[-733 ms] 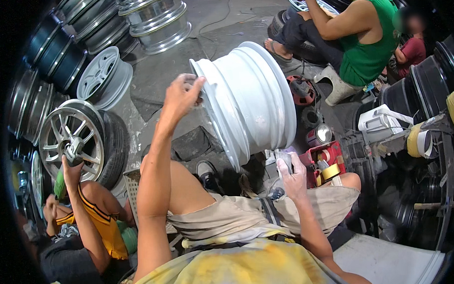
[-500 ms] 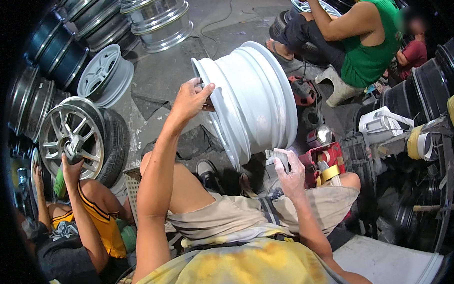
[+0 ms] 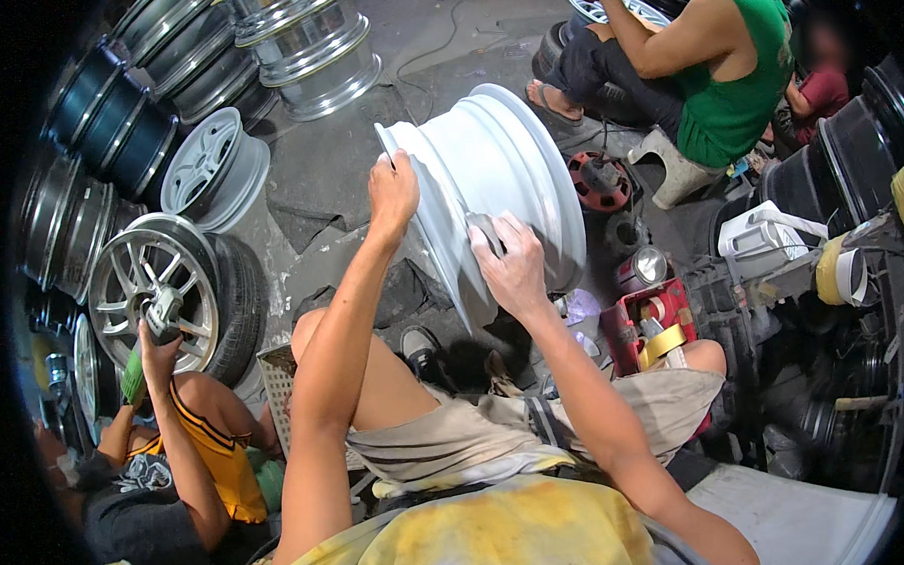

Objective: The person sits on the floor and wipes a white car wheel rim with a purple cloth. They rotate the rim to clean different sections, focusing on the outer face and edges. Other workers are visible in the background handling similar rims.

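Observation:
A white wheel rim (image 3: pixel 503 176) stands tilted before me, its broad barrel facing up and to the right. My left hand (image 3: pixel 394 193) is closed round its left edge, fingers partly hidden behind the lip. Against the barrel near that same edge, my right hand (image 3: pixel 514 265) presses a small grey sanding pad (image 3: pixel 486 227). White dust coats the fingers of the right hand.
By my right knee are a red toolbox (image 3: pixel 622 348), a yellow tape roll (image 3: pixel 661 346) and a tin can (image 3: pixel 646 267). Co-workers sit at left, with a power tool (image 3: pixel 162 311) at a spoked wheel (image 3: pixel 139 293), and at upper right. Stacked rims (image 3: pixel 310 58) stand behind.
My right hand has moved up and left from beside my knee onto the rim, bringing the sanding pad against it. My left hand still grips the edge, slightly shifted.

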The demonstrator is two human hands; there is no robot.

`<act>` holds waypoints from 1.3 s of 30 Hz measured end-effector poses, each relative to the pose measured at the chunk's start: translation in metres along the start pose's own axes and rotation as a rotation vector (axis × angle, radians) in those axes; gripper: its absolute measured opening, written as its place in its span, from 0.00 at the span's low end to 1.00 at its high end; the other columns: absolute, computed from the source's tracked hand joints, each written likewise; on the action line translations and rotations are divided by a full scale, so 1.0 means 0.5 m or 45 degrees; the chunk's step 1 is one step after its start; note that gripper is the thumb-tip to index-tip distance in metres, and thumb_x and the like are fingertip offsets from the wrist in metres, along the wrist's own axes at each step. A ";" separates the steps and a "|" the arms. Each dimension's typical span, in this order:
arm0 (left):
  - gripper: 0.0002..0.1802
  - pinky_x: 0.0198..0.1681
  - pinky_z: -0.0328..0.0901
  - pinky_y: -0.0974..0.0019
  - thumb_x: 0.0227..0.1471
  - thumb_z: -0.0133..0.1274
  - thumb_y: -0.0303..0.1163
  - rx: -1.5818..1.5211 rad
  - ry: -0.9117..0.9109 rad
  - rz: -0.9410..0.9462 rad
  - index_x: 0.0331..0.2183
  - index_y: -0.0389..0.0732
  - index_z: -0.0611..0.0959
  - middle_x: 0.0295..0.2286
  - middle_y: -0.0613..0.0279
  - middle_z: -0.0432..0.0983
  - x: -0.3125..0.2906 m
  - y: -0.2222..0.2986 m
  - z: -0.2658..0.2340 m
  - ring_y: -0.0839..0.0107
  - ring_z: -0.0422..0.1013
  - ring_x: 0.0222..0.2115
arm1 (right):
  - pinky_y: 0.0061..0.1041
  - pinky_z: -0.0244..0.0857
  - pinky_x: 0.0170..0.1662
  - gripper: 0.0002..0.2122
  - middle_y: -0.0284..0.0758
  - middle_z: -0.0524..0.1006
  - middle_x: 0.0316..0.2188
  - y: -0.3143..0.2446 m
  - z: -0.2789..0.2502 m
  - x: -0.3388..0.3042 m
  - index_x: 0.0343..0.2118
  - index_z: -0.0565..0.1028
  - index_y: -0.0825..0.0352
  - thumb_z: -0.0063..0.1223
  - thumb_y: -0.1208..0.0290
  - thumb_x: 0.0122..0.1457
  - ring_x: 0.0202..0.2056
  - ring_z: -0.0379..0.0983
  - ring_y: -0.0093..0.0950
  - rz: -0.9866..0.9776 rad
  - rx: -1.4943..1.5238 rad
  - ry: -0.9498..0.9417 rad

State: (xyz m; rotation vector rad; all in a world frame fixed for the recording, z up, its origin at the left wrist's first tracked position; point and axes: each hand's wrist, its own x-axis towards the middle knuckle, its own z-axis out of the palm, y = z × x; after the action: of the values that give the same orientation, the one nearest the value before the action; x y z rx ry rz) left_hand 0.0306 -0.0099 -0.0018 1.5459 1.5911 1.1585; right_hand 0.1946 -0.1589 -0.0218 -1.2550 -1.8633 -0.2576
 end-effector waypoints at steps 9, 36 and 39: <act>0.26 0.47 0.64 0.43 0.64 0.39 0.41 0.059 0.078 0.074 0.36 0.24 0.80 0.35 0.29 0.78 -0.022 0.013 0.003 0.34 0.74 0.41 | 0.39 0.58 0.37 0.06 0.39 0.74 0.29 -0.006 0.016 0.034 0.31 0.78 0.68 0.55 0.71 0.57 0.36 0.72 0.37 0.251 0.169 0.038; 0.27 0.44 0.65 0.44 0.64 0.40 0.42 0.033 0.018 0.081 0.36 0.23 0.79 0.31 0.30 0.78 -0.041 0.021 -0.007 0.37 0.75 0.38 | 0.25 0.65 0.35 0.11 0.34 0.76 0.29 -0.052 -0.036 -0.123 0.41 0.82 0.69 0.65 0.73 0.56 0.29 0.70 0.23 1.107 0.718 0.013; 0.26 0.45 0.65 0.45 0.64 0.40 0.42 0.043 0.021 0.063 0.36 0.24 0.79 0.32 0.31 0.78 -0.038 0.017 -0.007 0.37 0.75 0.38 | 0.25 0.65 0.35 0.10 0.34 0.77 0.30 -0.060 -0.043 -0.131 0.40 0.83 0.69 0.65 0.74 0.56 0.29 0.71 0.23 1.096 0.758 -0.013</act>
State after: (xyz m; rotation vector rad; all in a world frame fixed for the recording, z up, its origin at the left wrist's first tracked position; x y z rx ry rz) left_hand 0.0336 -0.0296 0.0047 1.6096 1.5987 1.1791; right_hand 0.1897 -0.2286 -0.0488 -1.4690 -1.1138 0.7108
